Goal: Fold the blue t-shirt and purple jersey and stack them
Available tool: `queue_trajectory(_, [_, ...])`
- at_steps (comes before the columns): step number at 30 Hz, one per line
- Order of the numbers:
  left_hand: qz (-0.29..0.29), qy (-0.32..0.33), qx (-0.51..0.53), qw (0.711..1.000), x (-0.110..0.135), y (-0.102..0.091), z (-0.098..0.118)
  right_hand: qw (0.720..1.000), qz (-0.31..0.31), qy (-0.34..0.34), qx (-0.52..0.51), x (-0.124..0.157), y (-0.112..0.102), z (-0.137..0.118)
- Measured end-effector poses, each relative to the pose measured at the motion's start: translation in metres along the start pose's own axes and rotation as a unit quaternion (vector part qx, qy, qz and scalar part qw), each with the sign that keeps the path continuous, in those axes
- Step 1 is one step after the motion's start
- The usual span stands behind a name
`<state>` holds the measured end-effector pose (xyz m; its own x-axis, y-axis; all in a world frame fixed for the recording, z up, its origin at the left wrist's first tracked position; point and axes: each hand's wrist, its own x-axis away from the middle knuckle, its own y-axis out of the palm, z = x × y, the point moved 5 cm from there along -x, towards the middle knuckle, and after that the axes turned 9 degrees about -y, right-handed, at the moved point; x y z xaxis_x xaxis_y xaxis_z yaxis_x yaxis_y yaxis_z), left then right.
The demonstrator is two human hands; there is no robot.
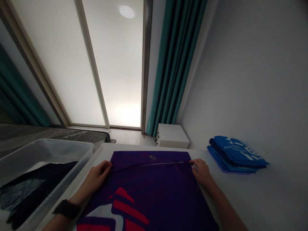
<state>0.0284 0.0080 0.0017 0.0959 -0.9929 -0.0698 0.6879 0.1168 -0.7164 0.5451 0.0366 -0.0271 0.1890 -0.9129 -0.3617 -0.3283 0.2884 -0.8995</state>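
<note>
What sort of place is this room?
Probably a bedroom in a home, used for folding clothes: a mattress lies beyond the white table, teal curtains hang beside a frosted glass door, and folded blue garments sit near a purple garment.

The translucent plastic bin [45, 150] sits just beside the left hand [96, 178], its rim standing in the way of any outward pass on that side. A stretch of white tabletop [240, 195] runs from the right hand [202, 171] to the stack of folded blue garments [237, 154], which lies against the wall [240, 80].
</note>
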Motion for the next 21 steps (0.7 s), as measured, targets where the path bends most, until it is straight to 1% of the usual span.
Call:
queue_trajectory(3, [-0.006,0.000,-0.001,1.000,0.000,0.000,-0.001,1.000,-0.012,0.023,0.017,0.001,0.001,0.002])
queue_trajectory(6, [-0.008,-0.001,0.004,1.000,-0.001,0.000,-0.002,0.999,-0.013,0.026,0.014,-0.001,0.000,0.000])
queue_trajectory(11, [-0.007,-0.009,0.016,1.000,-0.001,0.000,-0.002,1.000,0.013,0.018,-0.007,-0.005,-0.003,-0.001])
queue_trajectory(16, [-0.006,-0.016,0.027,0.999,-0.002,0.000,-0.003,0.998,0.036,0.043,-0.022,-0.007,-0.006,-0.001])
queue_trajectory(21, [-0.003,-0.015,0.030,0.999,-0.002,0.000,-0.003,0.994,0.048,0.072,-0.061,-0.010,-0.006,-0.002])
